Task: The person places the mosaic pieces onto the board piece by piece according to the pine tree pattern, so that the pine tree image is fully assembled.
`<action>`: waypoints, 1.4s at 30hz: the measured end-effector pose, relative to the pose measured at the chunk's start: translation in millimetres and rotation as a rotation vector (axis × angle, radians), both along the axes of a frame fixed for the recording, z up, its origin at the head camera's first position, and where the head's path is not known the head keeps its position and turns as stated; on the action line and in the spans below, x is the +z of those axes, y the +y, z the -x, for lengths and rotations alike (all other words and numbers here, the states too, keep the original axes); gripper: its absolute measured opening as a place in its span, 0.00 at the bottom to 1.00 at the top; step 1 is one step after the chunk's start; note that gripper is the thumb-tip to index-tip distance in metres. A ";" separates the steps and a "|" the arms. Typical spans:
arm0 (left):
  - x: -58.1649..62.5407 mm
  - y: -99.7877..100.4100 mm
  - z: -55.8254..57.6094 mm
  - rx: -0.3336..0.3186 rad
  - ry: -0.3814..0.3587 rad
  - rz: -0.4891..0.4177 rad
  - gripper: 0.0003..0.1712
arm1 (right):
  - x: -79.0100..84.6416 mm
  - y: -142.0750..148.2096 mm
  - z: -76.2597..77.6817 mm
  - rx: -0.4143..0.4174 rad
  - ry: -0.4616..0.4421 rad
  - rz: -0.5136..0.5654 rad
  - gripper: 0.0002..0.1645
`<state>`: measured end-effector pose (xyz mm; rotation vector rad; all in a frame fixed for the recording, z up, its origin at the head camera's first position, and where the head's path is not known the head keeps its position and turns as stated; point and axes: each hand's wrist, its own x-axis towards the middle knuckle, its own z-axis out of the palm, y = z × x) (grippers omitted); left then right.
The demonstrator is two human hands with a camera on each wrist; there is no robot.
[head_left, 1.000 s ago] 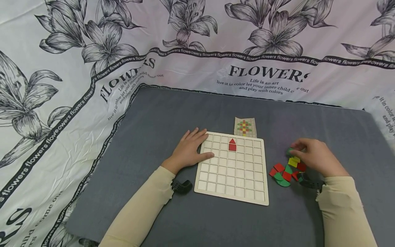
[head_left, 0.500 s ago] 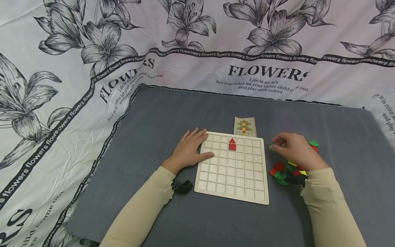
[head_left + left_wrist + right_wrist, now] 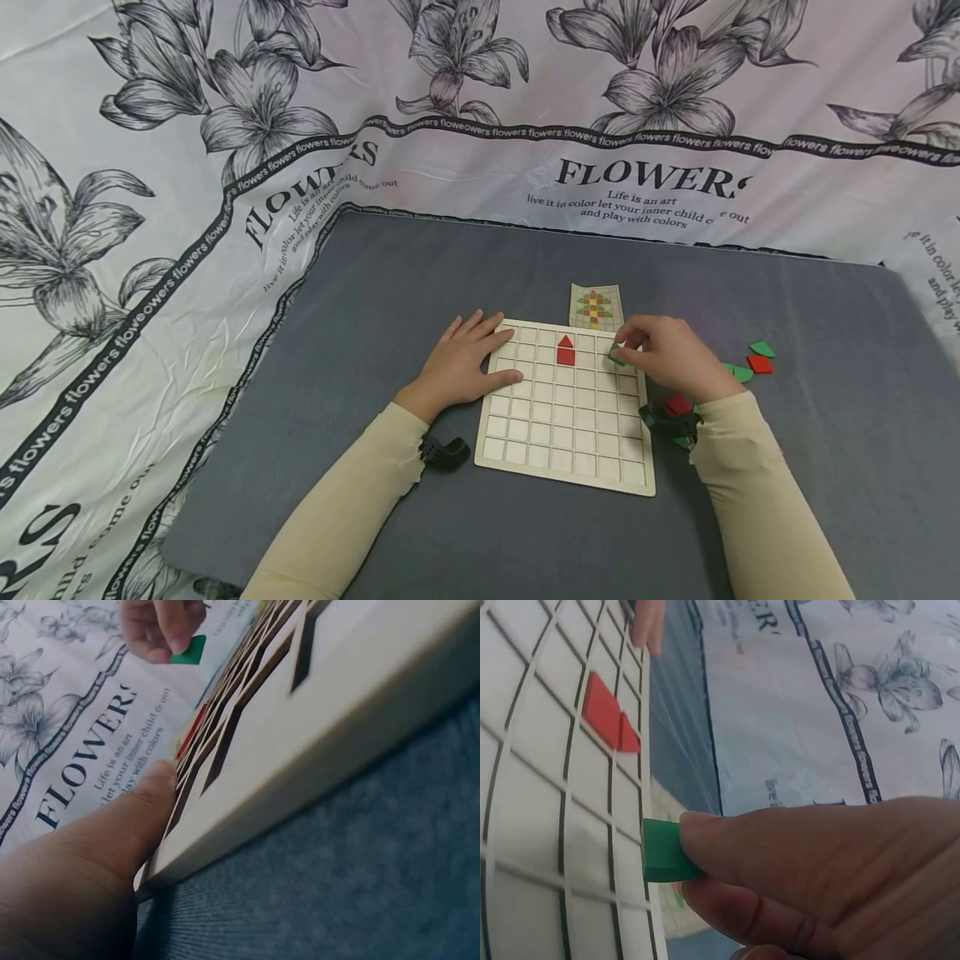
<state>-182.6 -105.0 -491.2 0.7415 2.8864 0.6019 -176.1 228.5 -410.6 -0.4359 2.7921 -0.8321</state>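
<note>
My left hand (image 3: 459, 367) rests on the left edge of a pale wooden grid board (image 3: 551, 417), fingers spread and straight, thumb lying over the squares. My right hand (image 3: 671, 354) pinches a green tile (image 3: 664, 850) between thumb and fingers, above the board's upper right squares. In the right wrist view the tile shows a flat face and a straight edge. Two red pieces fill neighbouring squares near the board's top: a red triangle (image 3: 566, 342) and, just below it, a red square tile (image 3: 566, 357).
A small pattern card (image 3: 595, 308) with a coloured figure lies behind the board. Right of the board are loose tiles, among them a red tile (image 3: 760, 364) and a green tile (image 3: 762, 348); my right wrist hides some. Flower-printed cloth (image 3: 465, 167) borders the grey table.
My right hand has lifted a green tile from the loose pile and carried it left over the board. The left hand has stayed on the board's edge.
</note>
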 end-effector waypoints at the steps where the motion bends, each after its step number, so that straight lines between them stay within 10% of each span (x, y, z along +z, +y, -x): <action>1: -0.3 -0.1 0.0 -0.003 0.003 0.004 0.47 | -0.7 -2.4 0.9 0.007 0.002 0.004 0.09; 42: -2.8 -1.7 0.9 -0.027 0.012 0.001 0.45 | -32.7 -30.1 16.2 0.091 -0.032 0.028 0.04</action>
